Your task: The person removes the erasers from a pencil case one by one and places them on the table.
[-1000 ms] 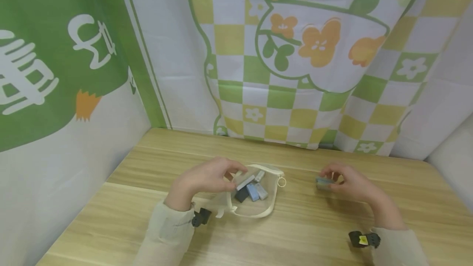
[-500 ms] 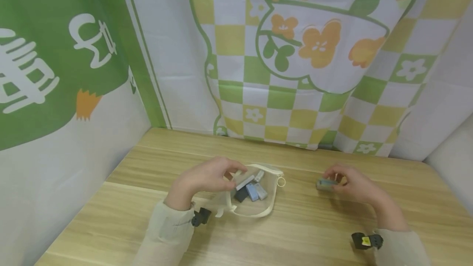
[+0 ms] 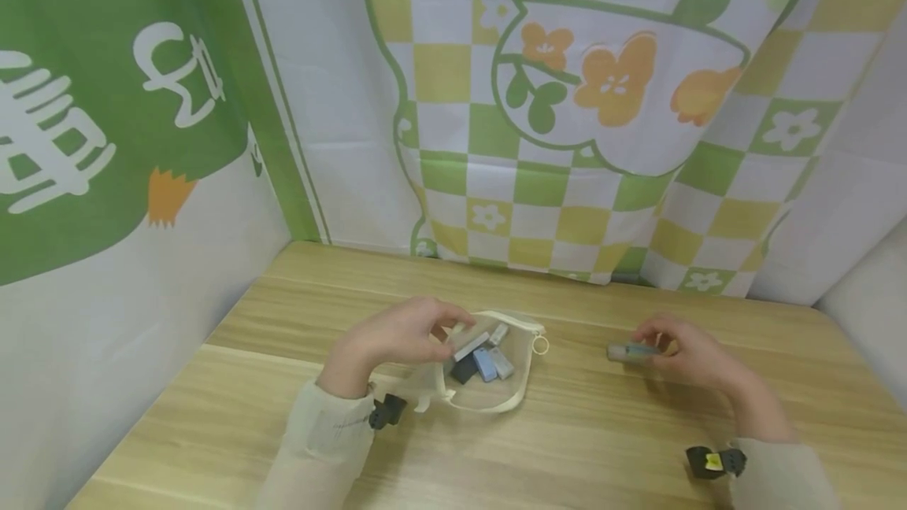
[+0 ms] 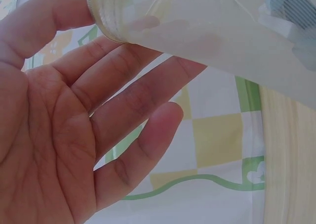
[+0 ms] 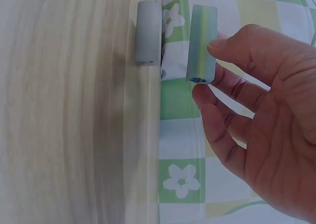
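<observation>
My left hand (image 3: 407, 333) pinches the rim of a translucent zip pouch (image 3: 489, 402), whose mouth gapes. Several small blocks lie inside it: a blue one (image 3: 485, 365), a dark one (image 3: 464, 370) and pale ones. In the left wrist view the pouch's edge (image 4: 106, 11) sits at the fingers of that hand. To the right, my right hand (image 3: 683, 349) pinches a blue-green, eraser-like block (image 5: 202, 43) with a yellow stripe, between thumb and fingers. A grey block (image 5: 148, 32) rests on the table just left of the held one, apart from the fingers.
The wooden table (image 3: 567, 455) ends at the back against a checked, flowered curtain (image 3: 538, 211). A ring-shaped zip pull (image 3: 541, 345) hangs at the pouch's right side. A green and white cloth (image 3: 127, 101) covers the left side.
My right hand has shifted slightly right with the blue-green block, so more of the grey block shows. The left hand and the pouch stay almost where they were.
</observation>
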Demonstrator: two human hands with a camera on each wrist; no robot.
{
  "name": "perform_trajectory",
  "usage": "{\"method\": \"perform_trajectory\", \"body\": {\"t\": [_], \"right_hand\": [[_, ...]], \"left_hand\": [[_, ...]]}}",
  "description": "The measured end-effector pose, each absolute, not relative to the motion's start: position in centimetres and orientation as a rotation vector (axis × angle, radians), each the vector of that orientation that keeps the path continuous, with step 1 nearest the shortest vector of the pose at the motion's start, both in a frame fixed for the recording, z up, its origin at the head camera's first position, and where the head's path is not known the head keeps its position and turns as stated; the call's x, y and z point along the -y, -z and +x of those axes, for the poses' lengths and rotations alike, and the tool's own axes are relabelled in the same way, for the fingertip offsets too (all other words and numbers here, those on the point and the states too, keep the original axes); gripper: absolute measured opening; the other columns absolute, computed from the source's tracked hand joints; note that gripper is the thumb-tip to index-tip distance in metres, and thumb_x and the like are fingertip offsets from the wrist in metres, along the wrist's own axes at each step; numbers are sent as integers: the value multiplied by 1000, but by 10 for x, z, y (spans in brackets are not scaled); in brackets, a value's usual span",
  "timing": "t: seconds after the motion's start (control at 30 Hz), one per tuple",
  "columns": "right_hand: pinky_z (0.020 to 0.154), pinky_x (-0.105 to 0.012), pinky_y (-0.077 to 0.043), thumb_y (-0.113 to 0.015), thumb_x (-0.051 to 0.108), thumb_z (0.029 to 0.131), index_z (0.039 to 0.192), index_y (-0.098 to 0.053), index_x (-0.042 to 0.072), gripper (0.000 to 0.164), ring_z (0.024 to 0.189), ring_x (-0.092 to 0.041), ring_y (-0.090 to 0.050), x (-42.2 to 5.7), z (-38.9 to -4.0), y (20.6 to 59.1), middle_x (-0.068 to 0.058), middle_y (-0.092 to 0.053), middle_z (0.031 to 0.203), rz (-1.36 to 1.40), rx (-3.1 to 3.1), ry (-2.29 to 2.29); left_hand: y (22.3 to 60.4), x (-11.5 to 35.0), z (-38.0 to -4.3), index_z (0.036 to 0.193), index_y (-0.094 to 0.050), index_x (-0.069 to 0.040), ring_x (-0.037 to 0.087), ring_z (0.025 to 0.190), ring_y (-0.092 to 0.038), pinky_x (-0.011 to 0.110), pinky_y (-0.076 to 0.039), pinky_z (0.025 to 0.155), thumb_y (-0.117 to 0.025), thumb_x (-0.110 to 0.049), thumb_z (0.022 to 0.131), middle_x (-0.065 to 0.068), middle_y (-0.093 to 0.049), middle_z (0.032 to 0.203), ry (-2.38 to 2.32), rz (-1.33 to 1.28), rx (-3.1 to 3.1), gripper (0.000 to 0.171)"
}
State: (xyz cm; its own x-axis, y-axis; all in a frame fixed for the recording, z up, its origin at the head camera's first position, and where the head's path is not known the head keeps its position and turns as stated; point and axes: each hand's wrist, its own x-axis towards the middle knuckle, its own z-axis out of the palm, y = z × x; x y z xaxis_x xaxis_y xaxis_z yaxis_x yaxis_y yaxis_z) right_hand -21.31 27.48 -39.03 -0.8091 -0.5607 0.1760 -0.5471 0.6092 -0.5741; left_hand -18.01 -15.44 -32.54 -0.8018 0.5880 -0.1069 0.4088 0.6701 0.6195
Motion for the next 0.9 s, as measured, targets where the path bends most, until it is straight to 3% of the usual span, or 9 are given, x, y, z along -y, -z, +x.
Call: {"method": "perform_trajectory", "body": {"t": [0.1, 0.33, 0.7, 0.9], "right_hand": [[61, -21, -49, -69, -12, 77, 104, -67, -1, 29, 75, -16, -55, -278, -213, 391, -5, -57, 91, -942, -2810, 972], [63, -21, -49, -68, -9, 78, 105, -68, 2, 29, 78, -10, -54, -288, -212, 389, -5, -58, 92, -825, -2838, 915], [62, -20, -48, -70, -9, 75, 101, -68, -1, 28, 74, -7, -54, -303, -212, 398, -4, -59, 88, -882, -2890, 909], [60, -19, -47, -73, -9, 73, 97, -67, 1, 27, 75, 3, -50, -311, -212, 404, -1, -60, 86, -937, -2917, 911]], "left_hand": [[325, 154, -180, 136, -60, -7, 25, 111, -67, 37, -58, 90, -63, -6, 83, 11, -63, 136, -855, 795, -2588, 54], [325, 154, -180, 137, -60, -10, 25, 112, -67, 35, -58, 90, -63, -5, 83, 10, -63, 137, -869, 784, -2581, 54], [323, 154, -179, 136, -60, -10, 24, 112, -67, 37, -58, 90, -63, -6, 82, 8, -63, 136, -876, 779, -2572, 55], [323, 155, -179, 136, -60, -9, 24, 112, -67, 37, -58, 90, -63, -6, 82, 9, -63, 137, -876, 790, -2574, 55]]}}
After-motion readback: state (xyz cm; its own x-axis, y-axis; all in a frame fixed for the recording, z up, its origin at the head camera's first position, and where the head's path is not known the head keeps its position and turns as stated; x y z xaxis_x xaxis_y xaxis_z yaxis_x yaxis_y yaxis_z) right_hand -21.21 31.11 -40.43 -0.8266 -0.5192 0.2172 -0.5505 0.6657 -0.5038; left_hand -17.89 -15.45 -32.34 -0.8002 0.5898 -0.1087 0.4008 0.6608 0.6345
